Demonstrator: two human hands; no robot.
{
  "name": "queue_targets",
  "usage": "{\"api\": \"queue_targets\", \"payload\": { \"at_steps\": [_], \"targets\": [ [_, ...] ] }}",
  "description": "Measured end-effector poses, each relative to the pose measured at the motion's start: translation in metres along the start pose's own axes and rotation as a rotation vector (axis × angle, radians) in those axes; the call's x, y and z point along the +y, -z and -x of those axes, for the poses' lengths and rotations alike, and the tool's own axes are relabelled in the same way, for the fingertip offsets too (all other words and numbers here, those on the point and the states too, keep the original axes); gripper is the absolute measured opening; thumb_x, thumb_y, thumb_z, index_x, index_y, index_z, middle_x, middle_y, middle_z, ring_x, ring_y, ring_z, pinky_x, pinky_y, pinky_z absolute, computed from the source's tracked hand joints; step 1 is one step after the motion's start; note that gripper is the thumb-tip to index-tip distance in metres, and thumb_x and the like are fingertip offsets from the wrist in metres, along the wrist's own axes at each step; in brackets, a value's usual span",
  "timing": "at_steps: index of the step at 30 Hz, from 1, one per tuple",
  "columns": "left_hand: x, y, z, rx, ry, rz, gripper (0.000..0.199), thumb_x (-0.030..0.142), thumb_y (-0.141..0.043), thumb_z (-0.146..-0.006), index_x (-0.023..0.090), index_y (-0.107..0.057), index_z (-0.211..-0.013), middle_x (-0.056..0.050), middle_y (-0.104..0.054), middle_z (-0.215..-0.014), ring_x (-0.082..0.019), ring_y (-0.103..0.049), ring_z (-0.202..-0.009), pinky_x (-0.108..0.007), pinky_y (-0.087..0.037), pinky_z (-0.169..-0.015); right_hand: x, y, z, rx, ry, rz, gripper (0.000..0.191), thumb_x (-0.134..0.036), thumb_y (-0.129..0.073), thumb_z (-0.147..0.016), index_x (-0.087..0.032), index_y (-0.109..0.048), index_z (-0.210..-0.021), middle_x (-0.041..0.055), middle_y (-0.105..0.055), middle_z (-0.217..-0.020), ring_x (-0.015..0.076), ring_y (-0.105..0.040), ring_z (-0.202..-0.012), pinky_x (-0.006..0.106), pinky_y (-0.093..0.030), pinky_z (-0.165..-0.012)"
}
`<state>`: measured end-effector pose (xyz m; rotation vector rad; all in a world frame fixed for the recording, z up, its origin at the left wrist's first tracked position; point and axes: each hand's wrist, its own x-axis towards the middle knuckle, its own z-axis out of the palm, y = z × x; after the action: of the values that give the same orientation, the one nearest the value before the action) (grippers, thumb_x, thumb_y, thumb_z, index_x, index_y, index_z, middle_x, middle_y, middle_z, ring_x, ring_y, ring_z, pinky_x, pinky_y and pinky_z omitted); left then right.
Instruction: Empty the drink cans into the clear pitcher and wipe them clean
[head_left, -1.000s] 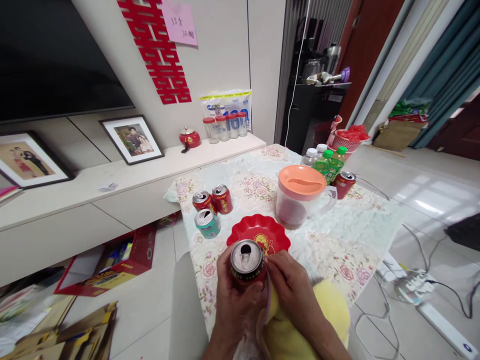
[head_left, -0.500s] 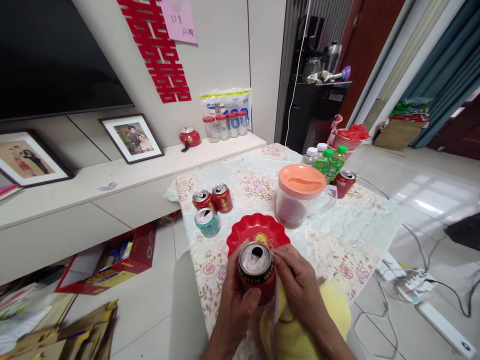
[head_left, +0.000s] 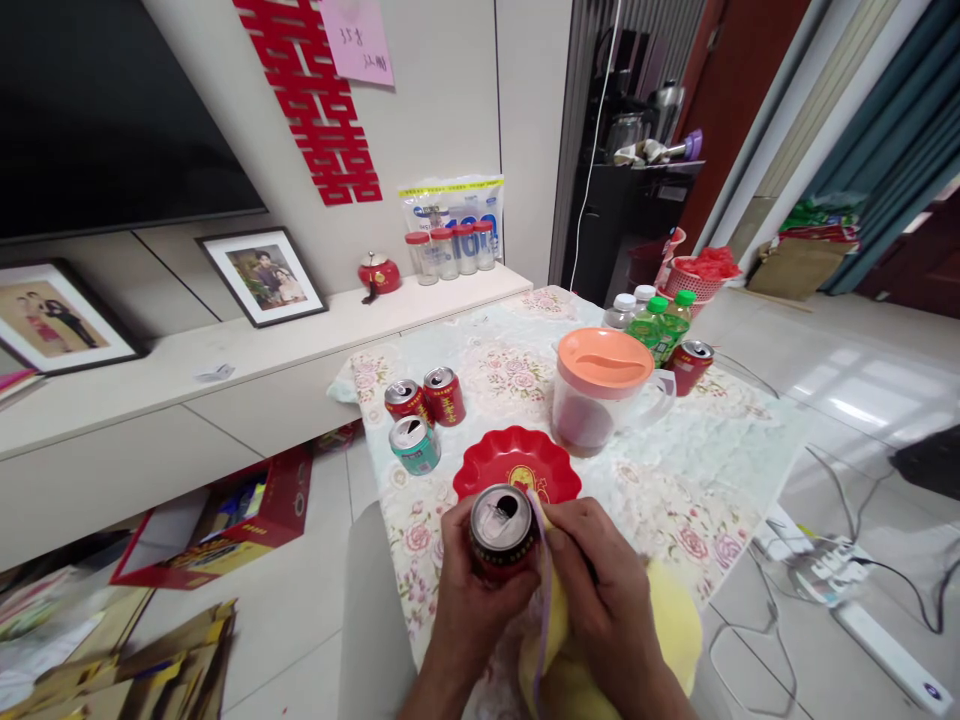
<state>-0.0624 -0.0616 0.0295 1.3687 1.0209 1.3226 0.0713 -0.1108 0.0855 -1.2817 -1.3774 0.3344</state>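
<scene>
Wrapped around an opened dark red drink can is my left hand; the can's silver top faces up toward me. My right hand pinches a yellow cloth with a purple edge, its upper end against the can's right side. The cloth's lower part hangs beneath my right forearm. Just beyond the can lies a red scalloped plate with a gold print. Two red cans and a teal can stand to the left on the flowered tablecloth.
A clear pitcher with an orange lid stands behind the plate on the right. Beyond it are green-capped bottles and another red can. Cables and a power strip lie on the floor at right, an open red box at left.
The can has come slightly lower and to the left, turned a little in my left hand. My right hand has shifted slightly, and more of the cloth's edge shows at the can's rim.
</scene>
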Motion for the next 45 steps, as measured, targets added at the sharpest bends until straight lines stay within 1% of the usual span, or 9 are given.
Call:
{"api": "queue_targets", "payload": {
  "at_steps": [4, 8, 13, 18, 23, 26, 31, 39, 45],
  "targets": [
    [0.008, -0.001, 0.002, -0.131, 0.069, 0.088, 0.062, 0.023, -0.086, -0.064, 0.023, -0.06, -0.12, -0.006, -0.07, -0.113, -0.025, -0.071, -0.106, -0.039, -0.058, -0.097, 0.002, 0.007, -0.006, 0.034, 0.034, 0.034, 0.032, -0.013, -0.052, -0.101, -0.029, -0.07, -0.122, 0.0012, -0.066, -0.097, 0.0108, -0.065, -0.089, 0.02, -0.053, -0.078],
    [0.018, -0.004, 0.002, -0.159, 0.057, 0.221, 0.068, 0.027, -0.091, -0.059, 0.024, -0.064, -0.121, -0.006, -0.073, -0.116, -0.027, -0.072, -0.109, -0.036, -0.06, -0.095, 0.022, 0.004, -0.006, -0.049, -0.064, 0.013, 0.023, -0.019, -0.052, -0.103, -0.027, -0.073, -0.106, 0.0003, -0.068, -0.088, 0.0125, -0.065, -0.084, 0.023, -0.053, -0.075],
    [0.013, 0.001, 0.002, -0.016, 0.032, 0.208, 0.07, 0.039, -0.089, -0.066, 0.022, -0.062, -0.128, -0.011, -0.07, -0.123, -0.03, -0.07, -0.113, -0.037, -0.06, -0.095, 0.041, -0.009, 0.001, -0.136, -0.126, 0.052, 0.022, -0.022, -0.053, -0.102, -0.021, -0.072, -0.091, 0.0022, -0.067, -0.082, 0.016, -0.064, -0.077, 0.027, -0.051, -0.068],
    [0.008, 0.01, -0.003, 0.05, 0.163, 0.198, 0.077, 0.041, -0.086, -0.069, 0.021, -0.056, -0.137, -0.012, -0.071, -0.126, -0.031, -0.071, -0.114, -0.04, -0.061, -0.095, 0.038, -0.015, 0.006, -0.146, -0.12, 0.073, 0.024, -0.019, -0.055, -0.1, -0.02, -0.067, -0.08, 0.0008, -0.064, -0.073, 0.0147, -0.06, -0.067, 0.027, -0.046, -0.062],
    [0.014, 0.007, -0.008, 0.0, 0.164, 0.136, 0.064, 0.026, -0.08, -0.068, 0.022, -0.063, -0.129, -0.008, -0.073, -0.121, -0.028, -0.072, -0.111, -0.037, -0.059, -0.097, 0.014, -0.005, 0.003, -0.081, -0.08, 0.038, 0.018, -0.019, -0.054, -0.102, -0.023, -0.071, -0.101, 0.0009, -0.065, -0.083, 0.0142, -0.063, -0.078, 0.025, -0.051, -0.069],
    [0.015, -0.001, -0.004, -0.057, 0.199, 0.144, 0.062, 0.015, -0.074, -0.062, 0.022, -0.067, -0.123, -0.006, -0.075, -0.117, -0.027, -0.072, -0.112, -0.037, -0.059, -0.099, 0.001, 0.003, -0.001, 0.01, -0.02, -0.004, 0.026, -0.015, -0.053, -0.102, -0.028, -0.07, -0.117, 0.0, -0.065, -0.091, 0.012, -0.065, -0.084, 0.022, -0.053, -0.074],
    [0.005, -0.007, 0.004, -0.109, 0.161, 0.275, 0.074, 0.013, -0.072, -0.063, 0.026, -0.061, -0.135, -0.007, -0.07, -0.134, -0.029, -0.066, -0.126, -0.039, -0.056, -0.106, 0.009, 0.005, -0.005, 0.091, 0.02, 0.012, 0.034, -0.013, -0.053, -0.101, -0.031, -0.07, -0.123, 0.0014, -0.066, -0.099, 0.0126, -0.065, -0.091, 0.023, -0.054, -0.079],
    [0.009, 0.001, 0.003, -0.094, 0.101, 0.198, 0.066, 0.027, -0.072, -0.078, 0.023, -0.055, -0.142, -0.01, -0.066, -0.138, -0.03, -0.061, -0.131, -0.042, -0.052, -0.11, 0.037, -0.009, 0.0, -0.053, -0.096, 0.067, 0.021, -0.019, -0.053, -0.101, -0.022, -0.073, -0.094, 0.0028, -0.07, -0.085, 0.0169, -0.065, -0.078, 0.028, -0.051, -0.069],
    [0.008, -0.005, -0.001, 0.014, -0.022, 0.151, 0.083, 0.038, -0.092, -0.062, 0.024, -0.051, -0.132, -0.008, -0.066, -0.122, -0.026, -0.069, -0.109, -0.035, -0.059, -0.092, 0.038, -0.01, 0.005, -0.074, -0.121, 0.122, 0.025, -0.015, -0.053, -0.096, -0.021, -0.064, -0.075, 0.0008, -0.063, -0.071, 0.0158, -0.059, -0.065, 0.027, -0.045, -0.06]
  ]
}}
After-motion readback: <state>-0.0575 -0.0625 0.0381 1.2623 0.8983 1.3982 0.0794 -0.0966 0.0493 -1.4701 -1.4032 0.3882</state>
